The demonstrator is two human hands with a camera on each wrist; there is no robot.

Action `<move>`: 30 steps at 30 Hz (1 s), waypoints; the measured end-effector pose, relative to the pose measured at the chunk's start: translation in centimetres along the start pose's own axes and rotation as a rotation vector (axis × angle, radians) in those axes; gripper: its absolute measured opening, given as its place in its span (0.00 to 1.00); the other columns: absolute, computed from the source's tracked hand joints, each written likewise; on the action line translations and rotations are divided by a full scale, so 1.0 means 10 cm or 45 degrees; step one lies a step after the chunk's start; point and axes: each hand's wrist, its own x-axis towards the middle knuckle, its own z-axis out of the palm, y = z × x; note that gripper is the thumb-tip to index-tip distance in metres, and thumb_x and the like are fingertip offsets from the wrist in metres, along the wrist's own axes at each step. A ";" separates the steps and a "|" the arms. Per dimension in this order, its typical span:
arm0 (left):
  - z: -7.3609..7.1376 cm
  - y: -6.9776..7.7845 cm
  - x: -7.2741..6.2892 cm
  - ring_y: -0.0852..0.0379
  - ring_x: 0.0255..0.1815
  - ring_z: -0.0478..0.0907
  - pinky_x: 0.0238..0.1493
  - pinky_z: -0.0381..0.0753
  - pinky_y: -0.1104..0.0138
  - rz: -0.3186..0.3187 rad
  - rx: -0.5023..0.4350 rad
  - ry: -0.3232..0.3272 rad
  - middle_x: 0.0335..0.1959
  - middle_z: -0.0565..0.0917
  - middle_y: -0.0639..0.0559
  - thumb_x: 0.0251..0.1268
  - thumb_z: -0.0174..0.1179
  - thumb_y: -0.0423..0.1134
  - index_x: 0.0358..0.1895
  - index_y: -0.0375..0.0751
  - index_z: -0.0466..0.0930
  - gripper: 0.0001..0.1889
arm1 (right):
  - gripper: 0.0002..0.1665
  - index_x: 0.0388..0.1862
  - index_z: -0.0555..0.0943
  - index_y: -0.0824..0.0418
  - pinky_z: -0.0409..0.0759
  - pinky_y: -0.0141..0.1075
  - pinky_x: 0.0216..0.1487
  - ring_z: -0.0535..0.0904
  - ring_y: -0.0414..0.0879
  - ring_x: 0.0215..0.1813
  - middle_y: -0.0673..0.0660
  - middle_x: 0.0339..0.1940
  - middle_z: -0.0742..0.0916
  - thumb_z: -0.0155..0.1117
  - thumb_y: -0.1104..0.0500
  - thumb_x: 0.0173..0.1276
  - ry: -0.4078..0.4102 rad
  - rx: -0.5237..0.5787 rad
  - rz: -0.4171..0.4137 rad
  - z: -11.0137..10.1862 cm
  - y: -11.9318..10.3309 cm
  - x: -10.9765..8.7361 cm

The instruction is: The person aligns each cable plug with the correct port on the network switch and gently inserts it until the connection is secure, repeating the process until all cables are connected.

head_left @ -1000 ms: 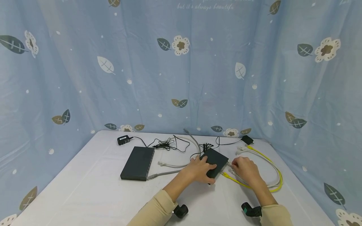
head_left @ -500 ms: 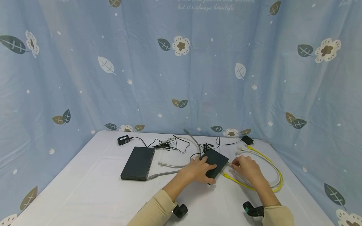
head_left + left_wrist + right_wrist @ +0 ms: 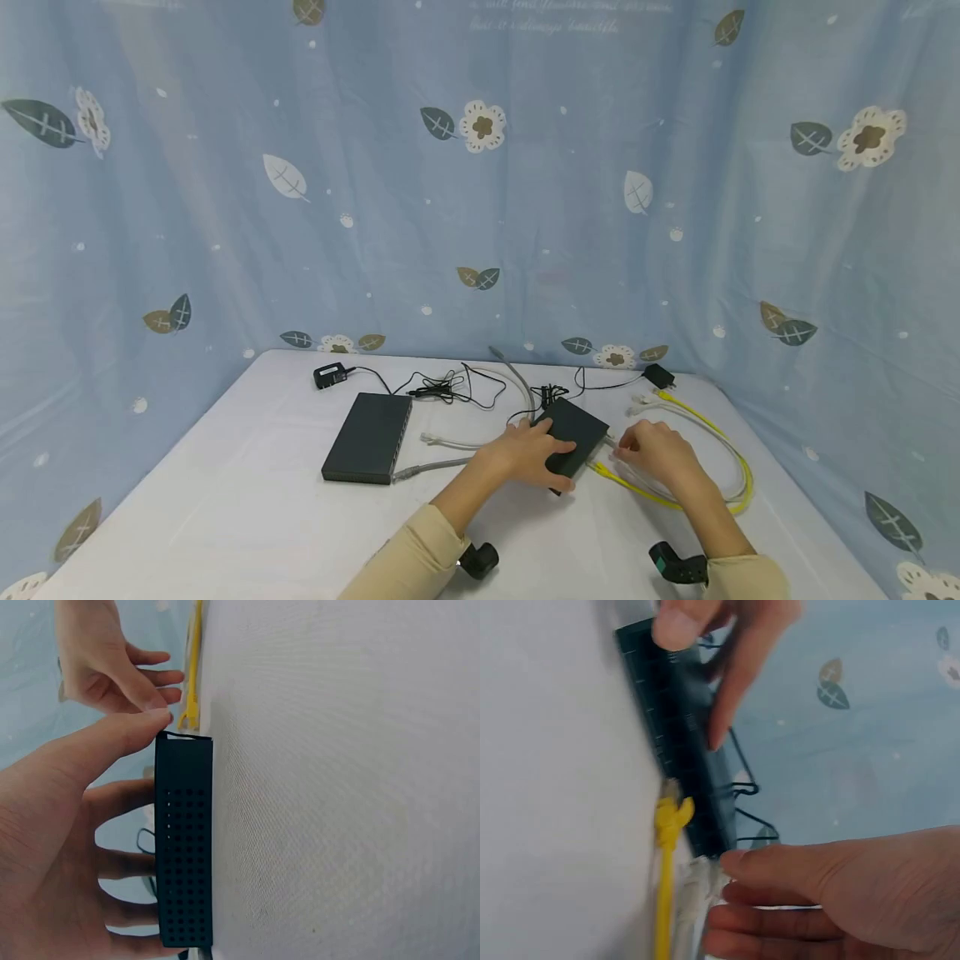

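Note:
The smaller black network switch (image 3: 583, 427) lies on the white table, its row of ports (image 3: 657, 724) toward my right hand. My left hand (image 3: 525, 454) rests spread over its top, fingers fairly straight, thumb at the port-side corner. The vented side (image 3: 184, 840) shows in the left wrist view. My right hand (image 3: 660, 452) pinches a whitish network cable (image 3: 692, 900) between thumb and forefinger, close to the far end of the port row; the plug is mostly hidden. Beside it, the yellow cable's plug (image 3: 671, 814) meets the port face.
A larger black switch (image 3: 367, 437) lies to the left. Grey cable ends (image 3: 420, 469) lie between the switches. Black power adapters (image 3: 330, 375) and bundled leads (image 3: 442, 387) lie along the back. Yellow and white cable loops (image 3: 738, 462) curve at right, before the curtain (image 3: 555, 208).
My right forearm has swung slightly to the right, the hand staying close to the ports. The left hand and the switch keep their places; the head view has tilted a little.

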 end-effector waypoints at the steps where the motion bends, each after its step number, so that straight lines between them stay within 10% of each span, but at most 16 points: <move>1: -0.01 0.01 0.00 0.33 0.75 0.60 0.69 0.65 0.42 0.001 -0.004 0.000 0.78 0.59 0.47 0.57 0.58 0.71 0.71 0.75 0.65 0.36 | 0.09 0.36 0.88 0.61 0.81 0.47 0.36 0.83 0.47 0.33 0.53 0.31 0.89 0.72 0.56 0.61 0.000 -0.009 0.001 0.01 0.01 -0.01; 30: 0.04 0.02 -0.01 0.34 0.75 0.59 0.70 0.64 0.42 -0.023 0.053 0.024 0.79 0.58 0.49 0.58 0.55 0.73 0.71 0.78 0.62 0.35 | 0.05 0.24 0.84 0.56 0.69 0.39 0.24 0.72 0.46 0.23 0.49 0.20 0.81 0.66 0.59 0.59 0.034 -0.080 0.005 0.08 0.08 -0.14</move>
